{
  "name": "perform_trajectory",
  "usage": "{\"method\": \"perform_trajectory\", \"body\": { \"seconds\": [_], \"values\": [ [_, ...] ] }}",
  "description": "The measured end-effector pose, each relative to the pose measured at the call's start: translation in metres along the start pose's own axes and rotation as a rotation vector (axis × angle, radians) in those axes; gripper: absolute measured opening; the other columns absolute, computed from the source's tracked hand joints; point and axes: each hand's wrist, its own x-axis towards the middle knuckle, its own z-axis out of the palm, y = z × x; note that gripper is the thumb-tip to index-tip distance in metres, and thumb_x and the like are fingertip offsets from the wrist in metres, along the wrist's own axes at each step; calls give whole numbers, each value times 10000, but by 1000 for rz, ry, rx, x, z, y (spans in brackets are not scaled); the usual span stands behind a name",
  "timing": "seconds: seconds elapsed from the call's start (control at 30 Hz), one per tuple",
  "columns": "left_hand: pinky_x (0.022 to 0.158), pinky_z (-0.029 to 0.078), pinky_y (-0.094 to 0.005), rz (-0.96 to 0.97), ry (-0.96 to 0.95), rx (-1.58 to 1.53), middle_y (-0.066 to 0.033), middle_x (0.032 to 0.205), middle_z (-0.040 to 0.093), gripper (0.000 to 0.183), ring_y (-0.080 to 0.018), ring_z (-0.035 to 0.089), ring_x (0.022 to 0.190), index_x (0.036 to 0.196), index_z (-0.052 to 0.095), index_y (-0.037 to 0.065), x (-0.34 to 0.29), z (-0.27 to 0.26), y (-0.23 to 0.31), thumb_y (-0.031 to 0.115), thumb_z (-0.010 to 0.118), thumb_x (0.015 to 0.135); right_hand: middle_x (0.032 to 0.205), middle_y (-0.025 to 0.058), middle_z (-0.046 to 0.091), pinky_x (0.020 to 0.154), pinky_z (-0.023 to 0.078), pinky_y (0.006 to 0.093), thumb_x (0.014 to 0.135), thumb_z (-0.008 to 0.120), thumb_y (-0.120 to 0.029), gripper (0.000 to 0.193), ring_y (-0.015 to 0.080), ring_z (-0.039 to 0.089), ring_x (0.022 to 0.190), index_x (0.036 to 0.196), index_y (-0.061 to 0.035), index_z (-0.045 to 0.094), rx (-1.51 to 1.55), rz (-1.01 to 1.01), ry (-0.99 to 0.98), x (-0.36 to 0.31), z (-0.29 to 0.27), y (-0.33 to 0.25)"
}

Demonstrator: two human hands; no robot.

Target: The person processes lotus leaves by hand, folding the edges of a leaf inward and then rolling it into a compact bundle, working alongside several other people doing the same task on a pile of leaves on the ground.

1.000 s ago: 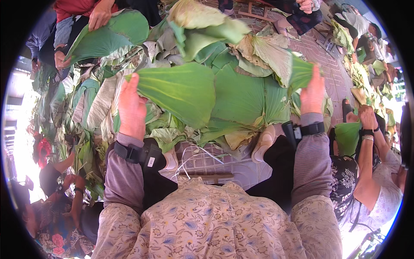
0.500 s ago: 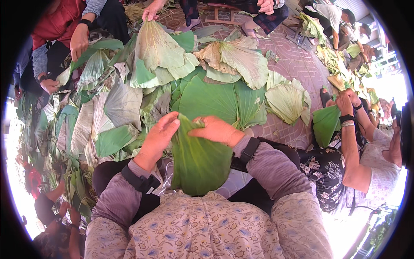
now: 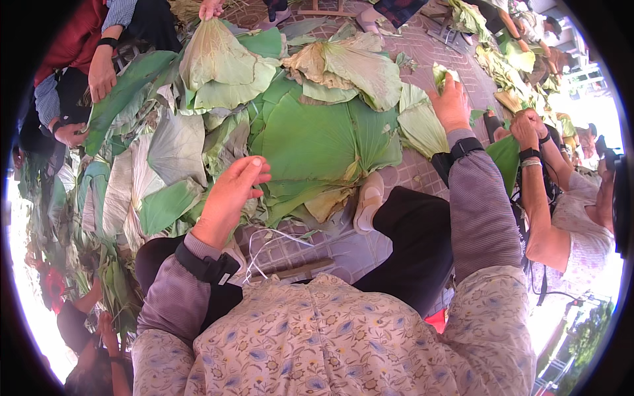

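Two hands: both the person's own.
Left hand: fingers loosely apart, empty, hovering above broad flat green leaf.
Right hand: fingers closed on pale folded green leaf, far right.
Risk: tight pinching may tear it.

A heap of large green leaves covers the paved floor ahead, leaving bare paving only beside the person's shoe. The left hand hovers over the heap; the right hand reaches out at its right edge. A neighbour's forearm crowds the right side, and another person's hands the far left.
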Motion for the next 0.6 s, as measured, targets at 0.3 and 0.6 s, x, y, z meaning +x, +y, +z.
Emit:
{"method": "perform_trajectory", "body": {
  "seconds": [0.3,0.6],
  "values": [
    [713,427,-280,-83,-26,19,-88,975,566,359,-174,550,895,1045,494,11,32,17,18,322,427,879,961,204,567,800,434,401,741,506,-297,339,332,543,911,922,-22,583,141,-249,-739,9,127,-17],
    [671,442,-254,-111,-70,-16,-79,860,578,291,-148,558,776,940,520,6,14,2,27,274,416,891,1182,210,456,923,345,379,712,562,-420,638,334,446,1080,1160,19,447,291,-263,-1119,-72,188,-58]
  ]
}}
